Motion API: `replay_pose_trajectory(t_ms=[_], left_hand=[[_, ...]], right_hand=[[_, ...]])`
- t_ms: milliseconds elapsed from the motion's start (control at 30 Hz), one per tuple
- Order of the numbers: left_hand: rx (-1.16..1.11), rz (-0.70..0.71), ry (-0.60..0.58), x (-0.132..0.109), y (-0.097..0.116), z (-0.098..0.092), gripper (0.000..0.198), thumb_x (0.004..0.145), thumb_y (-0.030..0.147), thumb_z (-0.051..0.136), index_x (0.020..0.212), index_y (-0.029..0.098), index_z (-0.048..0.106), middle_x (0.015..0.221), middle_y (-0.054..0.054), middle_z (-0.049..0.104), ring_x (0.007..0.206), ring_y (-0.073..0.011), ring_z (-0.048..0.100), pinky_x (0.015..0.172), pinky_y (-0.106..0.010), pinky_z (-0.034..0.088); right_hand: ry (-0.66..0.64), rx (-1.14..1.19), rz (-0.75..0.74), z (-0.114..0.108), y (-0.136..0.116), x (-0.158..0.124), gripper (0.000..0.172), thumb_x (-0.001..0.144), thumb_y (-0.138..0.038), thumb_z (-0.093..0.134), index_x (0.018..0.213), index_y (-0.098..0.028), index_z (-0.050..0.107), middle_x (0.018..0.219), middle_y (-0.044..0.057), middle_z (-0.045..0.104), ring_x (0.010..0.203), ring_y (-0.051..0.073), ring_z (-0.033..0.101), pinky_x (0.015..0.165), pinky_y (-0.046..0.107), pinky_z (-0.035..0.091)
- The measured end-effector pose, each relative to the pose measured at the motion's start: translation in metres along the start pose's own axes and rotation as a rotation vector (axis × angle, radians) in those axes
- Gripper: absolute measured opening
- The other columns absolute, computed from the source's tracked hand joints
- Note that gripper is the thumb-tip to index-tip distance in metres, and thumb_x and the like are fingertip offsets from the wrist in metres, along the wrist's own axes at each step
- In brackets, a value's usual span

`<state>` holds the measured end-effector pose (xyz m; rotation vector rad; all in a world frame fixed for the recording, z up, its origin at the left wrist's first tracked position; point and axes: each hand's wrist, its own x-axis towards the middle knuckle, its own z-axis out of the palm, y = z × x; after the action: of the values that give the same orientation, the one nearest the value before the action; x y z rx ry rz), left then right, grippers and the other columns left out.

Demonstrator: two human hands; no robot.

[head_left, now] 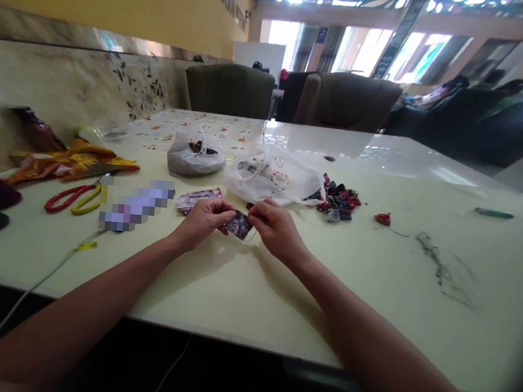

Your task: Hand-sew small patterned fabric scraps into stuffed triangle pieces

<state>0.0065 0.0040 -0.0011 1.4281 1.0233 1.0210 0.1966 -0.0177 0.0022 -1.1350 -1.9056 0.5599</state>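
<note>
The person's two arms reach over the pale table (244,297). The left hand (203,218) and the right hand (277,227) are close together. Both pinch a small dark flowery cloth piece (240,224) between them, near the middle of the table. At 9 o'clock from the hands lie red and yellow scissors (73,198). At 3 o'clock, well apart, lies a thin tangle of thread (441,267). At 12 o'clock, just behind the hands, sits a white plastic bag (270,175). At 1 o'clock a little heap of folded cloth bits (339,201) touches that bag. At 11 o'clock sits a grey bag (195,154). Far back at 12 o'clock stand two chairs (348,100).
</note>
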Motion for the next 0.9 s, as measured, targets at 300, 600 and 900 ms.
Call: replay_pose_trajectory(t_ms=[300, 600, 900], left_hand=[[0.005, 0.021, -0.017, -0.0004, -0.0027, -0.0004, 0.023, 0.069, 0.033, 0.076, 0.078, 0.014, 0.070, 0.071, -0.003, 0.067, 0.060, -0.0129, 0.060, 0.054, -0.025, 0.050], [0.128, 0.077, -0.016, -0.0010, -0.0021, -0.0009, 0.021, 0.072, 0.033, 0.073, 0.080, 0.014, 0.072, 0.071, -0.004, 0.068, 0.057, -0.0129, 0.060, 0.054, -0.025, 0.051], [0.112, 0.066, -0.017, 0.0006, -0.0064, -0.0018, 0.023, 0.070, 0.033, 0.076, 0.080, 0.014, 0.070, 0.072, -0.004, 0.069, 0.059, -0.0139, 0.062, 0.056, -0.026, 0.052]], right_hand=[[-0.022, -0.048, 0.024, 0.0012, 0.0017, 0.0010, 0.012, 0.083, -0.014, 0.059, 0.072, -0.017, 0.063, 0.072, 0.001, 0.062, 0.069, 0.014, 0.053, 0.065, 0.026, 0.036], [-0.044, -0.015, 0.089, 0.0022, 0.0003, -0.0006, 0.019, 0.082, -0.015, 0.058, 0.098, -0.018, 0.070, 0.067, -0.001, 0.061, 0.063, 0.012, 0.052, 0.063, 0.024, 0.038], [-0.070, 0.033, 0.082, 0.0034, 0.0013, -0.0004, 0.018, 0.083, -0.011, 0.055, 0.088, -0.016, 0.071, 0.079, 0.003, 0.071, 0.071, 0.014, 0.060, 0.067, 0.024, 0.042]])
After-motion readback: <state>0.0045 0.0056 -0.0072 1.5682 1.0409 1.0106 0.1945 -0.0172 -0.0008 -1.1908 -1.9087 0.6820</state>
